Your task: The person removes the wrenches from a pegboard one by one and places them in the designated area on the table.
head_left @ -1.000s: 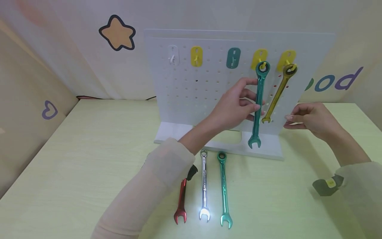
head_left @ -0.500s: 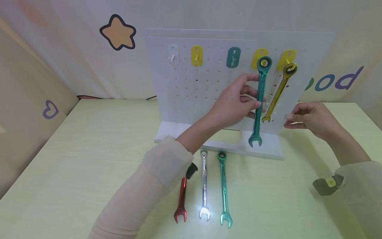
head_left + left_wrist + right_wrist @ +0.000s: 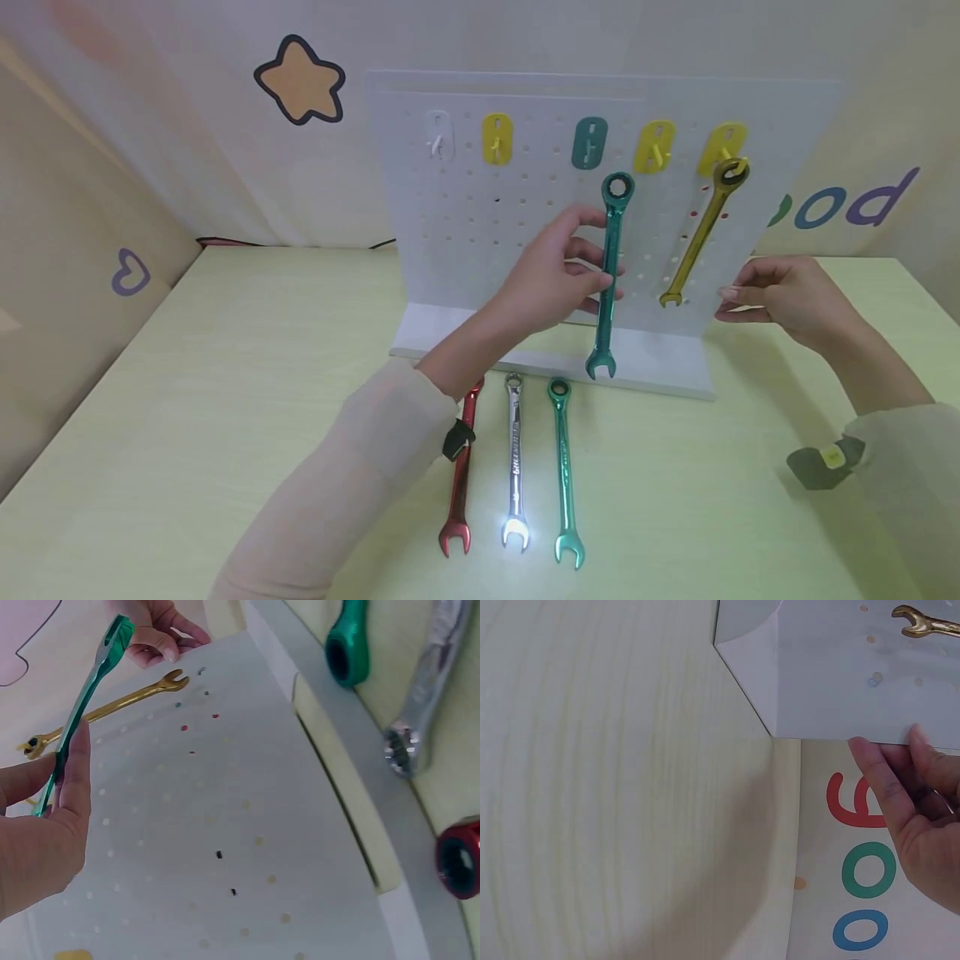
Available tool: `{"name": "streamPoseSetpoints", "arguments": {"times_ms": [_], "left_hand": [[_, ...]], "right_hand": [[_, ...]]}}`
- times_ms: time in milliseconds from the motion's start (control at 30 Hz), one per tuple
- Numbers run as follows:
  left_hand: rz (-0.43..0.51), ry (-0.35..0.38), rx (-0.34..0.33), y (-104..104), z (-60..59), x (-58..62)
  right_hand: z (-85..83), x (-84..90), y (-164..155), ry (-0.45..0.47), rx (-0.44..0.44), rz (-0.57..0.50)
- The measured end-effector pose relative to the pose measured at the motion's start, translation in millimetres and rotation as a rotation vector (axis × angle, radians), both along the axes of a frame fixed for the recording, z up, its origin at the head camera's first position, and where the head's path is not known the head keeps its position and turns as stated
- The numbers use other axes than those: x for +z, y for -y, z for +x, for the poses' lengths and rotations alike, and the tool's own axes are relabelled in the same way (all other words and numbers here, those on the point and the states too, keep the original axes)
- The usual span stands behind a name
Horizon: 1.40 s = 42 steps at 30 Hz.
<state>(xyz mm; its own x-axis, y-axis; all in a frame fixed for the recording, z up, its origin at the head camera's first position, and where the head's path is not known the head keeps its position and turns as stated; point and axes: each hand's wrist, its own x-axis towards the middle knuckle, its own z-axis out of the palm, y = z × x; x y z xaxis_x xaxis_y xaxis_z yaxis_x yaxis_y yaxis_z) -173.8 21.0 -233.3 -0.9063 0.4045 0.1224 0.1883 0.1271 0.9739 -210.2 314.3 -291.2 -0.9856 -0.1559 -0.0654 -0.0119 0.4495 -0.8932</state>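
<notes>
My left hand (image 3: pixel 558 271) grips a teal wrench (image 3: pixel 609 275) by its shaft and holds it upright in front of the white pegboard (image 3: pixel 525 208), ring end up, below the teal hook (image 3: pixel 589 143) and off any hook. In the left wrist view the teal wrench (image 3: pixel 79 720) runs between thumb and fingers. A gold wrench (image 3: pixel 701 229) hangs from the rightmost yellow hook (image 3: pixel 723 142). My right hand (image 3: pixel 780 296) holds the pegboard's right edge; the right wrist view shows its fingers (image 3: pixel 889 776) curled round that edge (image 3: pixel 840 739).
On the table before the pegboard's base (image 3: pixel 652 379) lie a red wrench (image 3: pixel 461 475), a silver wrench (image 3: pixel 513 462) and a second teal wrench (image 3: pixel 564 471), side by side. A white hook (image 3: pixel 437 137) and two yellow hooks (image 3: pixel 497 139) carry nothing. Walls close in left and behind.
My left hand lifted the teal wrench off the yellow hook and carried it left and down. The right hand stayed on the board's edge.
</notes>
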Motion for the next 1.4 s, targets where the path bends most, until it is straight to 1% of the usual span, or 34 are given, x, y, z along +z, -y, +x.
{"name": "streamPoseSetpoints", "arguments": {"times_ms": [167, 300, 467, 700, 867, 1033, 1300, 1400], "left_hand": [[-0.033, 0.050, 0.026, 10.5, -0.8, -13.1], [-0.046, 0.082, 0.048, 19.9, -0.7, -21.2], [-0.081, 0.110, 0.068, 32.3, 0.2, -29.4], [-0.143, 0.184, 0.100, 51.5, 2.0, -40.8], [-0.187, 0.218, 0.125, 66.4, 3.7, -49.1], [-0.207, 0.253, 0.135, 80.9, 7.0, -52.2], [-0.217, 0.282, 0.130, 103.3, 11.7, -55.8], [-0.243, 0.300, 0.140, 110.7, 14.0, -57.7]], "right_hand": [[0.0, -0.4, 0.5, -0.005, 0.002, -0.014], [-0.2, -0.3, 0.9, -0.005, 0.003, -0.018], [0.2, -0.4, 1.0, -0.005, 0.002, -0.006], [0.5, -1.1, 1.1, -0.009, -0.002, 0.000], [0.4, -1.2, 0.7, -0.004, 0.000, 0.003], [1.0, -0.8, 0.3, -0.004, -0.002, -0.003], [2.1, -1.2, 0.6, -0.001, -0.004, -0.027], [1.8, -1.2, 1.0, -0.004, -0.004, -0.026]]}}
